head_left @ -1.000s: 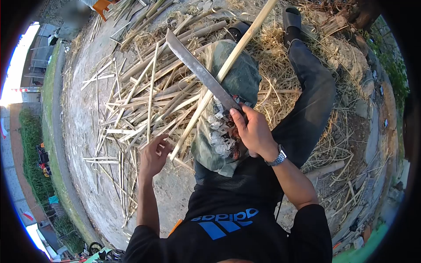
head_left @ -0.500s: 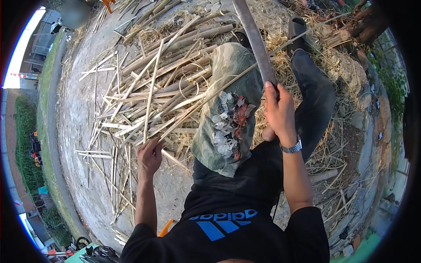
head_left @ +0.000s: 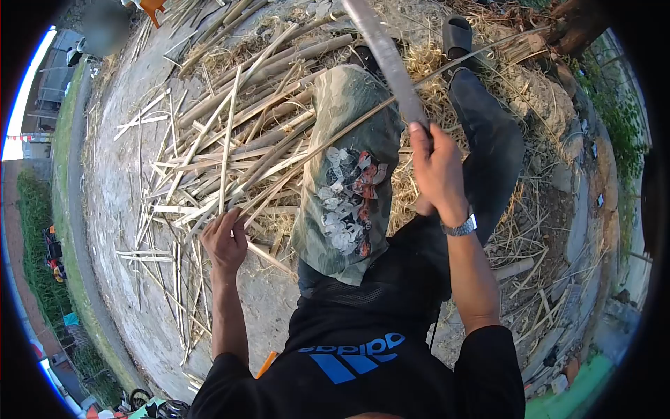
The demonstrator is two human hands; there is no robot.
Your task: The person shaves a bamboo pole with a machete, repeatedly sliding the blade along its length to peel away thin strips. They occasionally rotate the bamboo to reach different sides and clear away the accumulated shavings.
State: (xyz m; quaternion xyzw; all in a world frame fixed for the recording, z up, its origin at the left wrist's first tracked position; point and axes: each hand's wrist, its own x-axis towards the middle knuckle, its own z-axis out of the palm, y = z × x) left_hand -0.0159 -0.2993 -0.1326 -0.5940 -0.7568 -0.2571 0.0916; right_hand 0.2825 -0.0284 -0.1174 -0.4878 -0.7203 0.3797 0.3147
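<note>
My right hand (head_left: pixel 438 167) is wrapped round the lower end of a long flat metal blade (head_left: pixel 391 63), which points up and away. A long thin bamboo strip (head_left: pixel 356 127) runs slantwise over the cloth-covered leg, passing beneath the blade. At the near edge of the bamboo pile, my left hand (head_left: pixel 225 241) has its fingers bent together at the ends of thin strips; what lies between the fingertips is too small to tell. Patterned cloth (head_left: pixel 324 230) with torn red and white patches covers one leg.
Split bamboo pieces (head_left: pixel 230 153) lie heaped on the concrete ahead and to the left. Straw (head_left: pixel 426 63) is scattered round the feet. A rough stump (head_left: pixel 572 31) stands at the upper right, and an orange object (head_left: pixel 150 8) at the upper left.
My left hand has shifted slightly left and nearer the top of the view. The blade leans further left in my right hand. The whole scene has slid a little to the left.
</note>
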